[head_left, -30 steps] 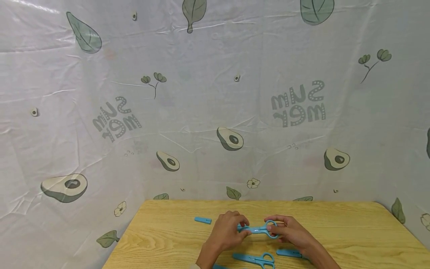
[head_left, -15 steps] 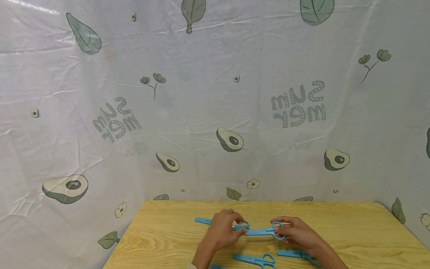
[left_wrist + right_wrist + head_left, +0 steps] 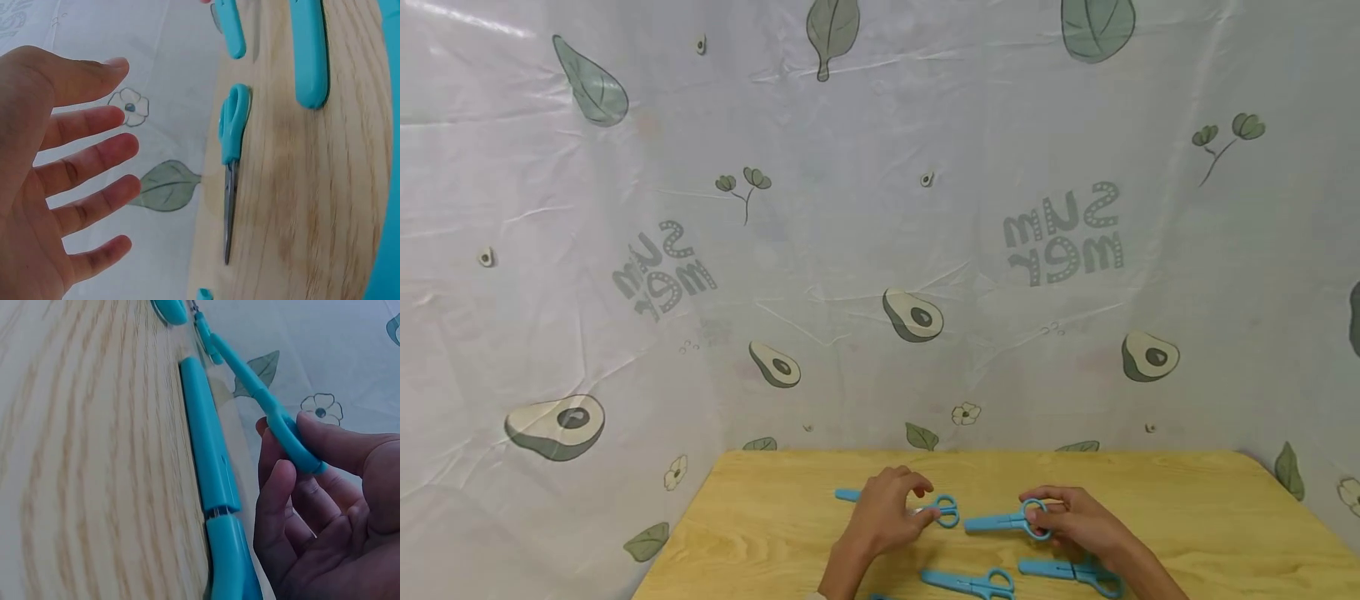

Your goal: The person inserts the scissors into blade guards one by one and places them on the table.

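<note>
My right hand (image 3: 1082, 525) pinches the handle loops of blue scissors (image 3: 988, 524), lifted off the table with a blue sheath over the blades, tip to the left. My left hand (image 3: 69, 162) holds nothing; its fingers are spread and relaxed in the left wrist view. Close by it, bare-bladed scissors (image 3: 232, 140) with blue handles lie on the table, their steel blades partly hidden by that hand in the head view. Left of the hand lies a loose blue sheath (image 3: 847, 495).
Sheathed scissors (image 3: 953, 578) lie nearer the front edge of the wooden table (image 3: 775, 533). Another sheathed pair (image 3: 206, 434) rests beneath my right hand. A blue piece shows at the bottom edge of the head view. A printed curtain (image 3: 850, 250) hangs behind the table.
My left hand has let go of the sheathed scissors and drawn slightly left. The right hand has carried them to the right, uncovering the bare-bladed scissors in the head view.
</note>
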{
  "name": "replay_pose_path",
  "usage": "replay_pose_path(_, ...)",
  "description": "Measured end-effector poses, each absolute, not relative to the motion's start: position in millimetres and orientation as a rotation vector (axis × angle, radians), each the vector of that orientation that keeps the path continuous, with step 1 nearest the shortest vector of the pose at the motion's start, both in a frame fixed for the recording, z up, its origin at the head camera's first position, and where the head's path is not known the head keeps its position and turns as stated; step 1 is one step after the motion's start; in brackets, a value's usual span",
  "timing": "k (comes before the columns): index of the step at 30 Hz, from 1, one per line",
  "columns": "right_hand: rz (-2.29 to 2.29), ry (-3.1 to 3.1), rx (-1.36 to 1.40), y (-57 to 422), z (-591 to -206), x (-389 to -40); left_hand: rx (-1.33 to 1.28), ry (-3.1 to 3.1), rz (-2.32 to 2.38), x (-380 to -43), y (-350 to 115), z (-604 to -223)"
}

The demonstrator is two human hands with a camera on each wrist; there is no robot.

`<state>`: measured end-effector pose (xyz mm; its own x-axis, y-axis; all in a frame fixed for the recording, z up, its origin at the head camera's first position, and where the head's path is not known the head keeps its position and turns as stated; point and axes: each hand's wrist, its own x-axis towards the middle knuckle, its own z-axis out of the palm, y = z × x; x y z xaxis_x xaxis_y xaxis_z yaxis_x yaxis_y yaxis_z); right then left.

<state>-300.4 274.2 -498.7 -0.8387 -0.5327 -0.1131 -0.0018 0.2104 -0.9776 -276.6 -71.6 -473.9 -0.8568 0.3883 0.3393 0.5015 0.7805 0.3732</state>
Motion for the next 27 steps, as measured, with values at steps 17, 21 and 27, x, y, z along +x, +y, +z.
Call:
replay_pose_path(17,-1.619,2.119,-0.473,291.5,-502.7,-309.7,-0.606,-2.707,-0.626,-281.2,-102.3,-477.9)
replay_pose_path(21,-1.609,2.126,-0.521,295.3,-504.2,-313.9,-0.573,-2.712,-0.604,-282.1,-108.7,-478.1)
replay_pose_path(27,-1.541,2.283,-0.514,294.6,-503.5,-310.2,-0.553,-2.736,-0.605,-281.1,-119.1,-479.0)
